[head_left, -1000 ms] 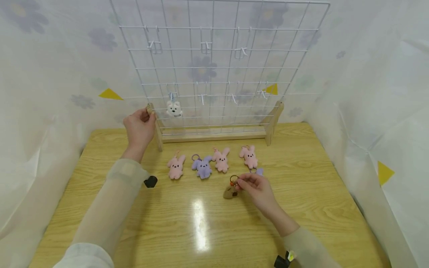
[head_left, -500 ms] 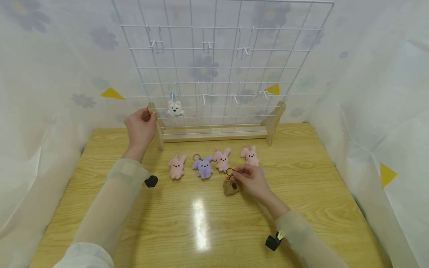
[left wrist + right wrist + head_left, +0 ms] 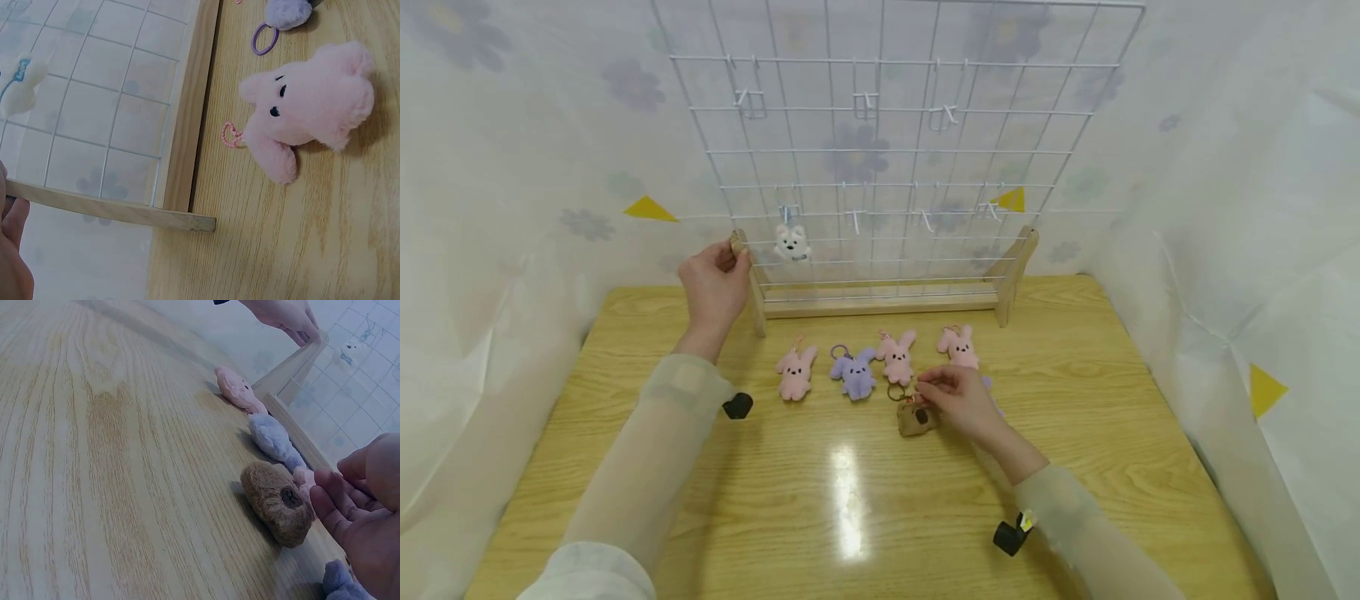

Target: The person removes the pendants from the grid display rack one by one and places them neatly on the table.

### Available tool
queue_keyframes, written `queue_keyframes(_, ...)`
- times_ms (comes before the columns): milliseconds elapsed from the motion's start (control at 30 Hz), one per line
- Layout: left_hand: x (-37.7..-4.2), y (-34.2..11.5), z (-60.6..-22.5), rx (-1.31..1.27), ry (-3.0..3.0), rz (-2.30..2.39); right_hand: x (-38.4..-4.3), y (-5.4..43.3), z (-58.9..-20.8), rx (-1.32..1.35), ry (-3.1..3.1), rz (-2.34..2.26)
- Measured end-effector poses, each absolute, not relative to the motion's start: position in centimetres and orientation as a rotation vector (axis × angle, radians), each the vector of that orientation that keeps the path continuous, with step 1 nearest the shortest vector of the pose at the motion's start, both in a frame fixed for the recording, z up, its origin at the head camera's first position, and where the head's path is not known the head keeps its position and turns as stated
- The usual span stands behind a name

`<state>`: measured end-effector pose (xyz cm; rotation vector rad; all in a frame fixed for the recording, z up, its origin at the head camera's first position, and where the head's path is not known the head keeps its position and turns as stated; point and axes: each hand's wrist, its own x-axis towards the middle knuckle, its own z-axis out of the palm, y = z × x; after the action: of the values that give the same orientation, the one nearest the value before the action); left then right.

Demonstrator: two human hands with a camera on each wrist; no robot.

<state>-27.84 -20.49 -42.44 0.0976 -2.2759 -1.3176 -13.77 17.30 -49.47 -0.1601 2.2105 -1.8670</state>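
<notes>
My left hand [image 3: 715,283] grips the top of the left wooden upright of a wire grid display stand [image 3: 880,310]. A brown plush keychain [image 3: 275,503] with a dark nose lies on the table, its ring [image 3: 896,392] down on the wood. Right beside it is my right hand [image 3: 962,406], fingers loosely bent close to the keychain's red-orange bead; the right wrist view shows nothing between thumb and fingers. Behind lie pink bunny plush keychains [image 3: 794,375] and a purple one [image 3: 854,375]. Another purple plush [image 3: 342,582] is partly hidden by the right hand.
The white wire grid [image 3: 887,152] rises at the back with several hooks [image 3: 867,102]. A white dog plush keychain [image 3: 792,243] hangs on its lower left hook. Pale fabric walls [image 3: 1262,250] enclose the wooden table [image 3: 760,517].
The right hand has moved a little left and back with the brown keychain, then let go of it; its ring has dropped to the left. The left hand stays on the upright.
</notes>
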Motion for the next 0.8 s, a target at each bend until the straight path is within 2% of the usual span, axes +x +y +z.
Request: queue_keyframes(800, -27.7, -20.5, -42.4, 0.117, -2.286, -1.333, -16.8, 16.3, -45.0, -0.324, 2.290, -1.875)
